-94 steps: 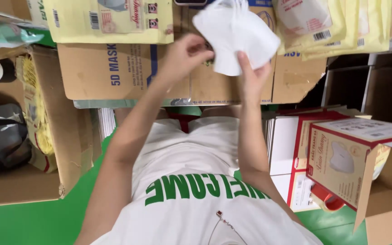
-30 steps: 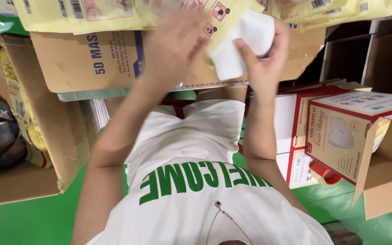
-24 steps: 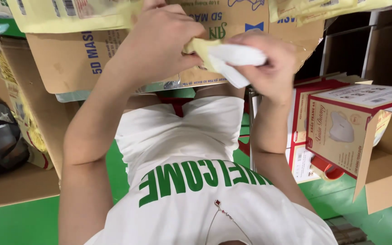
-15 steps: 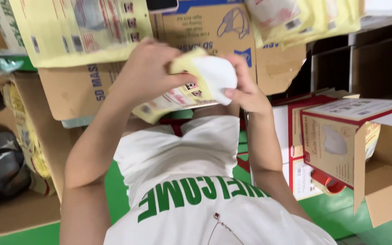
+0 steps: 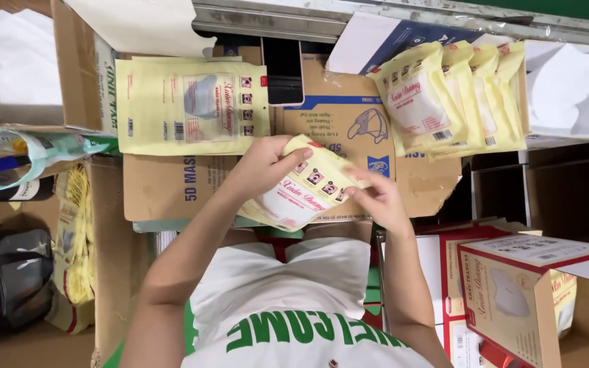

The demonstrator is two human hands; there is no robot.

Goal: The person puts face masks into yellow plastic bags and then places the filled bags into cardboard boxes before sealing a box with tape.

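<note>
left hand [image 5: 264, 163]: fingers grip yellow pouch [image 5: 305, 184] top edge
right hand [image 5: 376, 197]: fingers pinch pouch's right end
change: white mask, loose earlier, now inside pouch
place: over cardboard box [image 5: 349, 123] front edge

Single head-worn view, looking steeply down and close onto the person's own torso, both forearms and the cardboard-covered tabletop [image 5: 349, 116].

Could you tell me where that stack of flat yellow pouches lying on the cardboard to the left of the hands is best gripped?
Probably by its near long edge: the yellow pouch stack lies flat on the cardboard sheet, and that edge faces the left hand. Pinch it from the body side, thumb on top; the far edge butts against a box.
</note>
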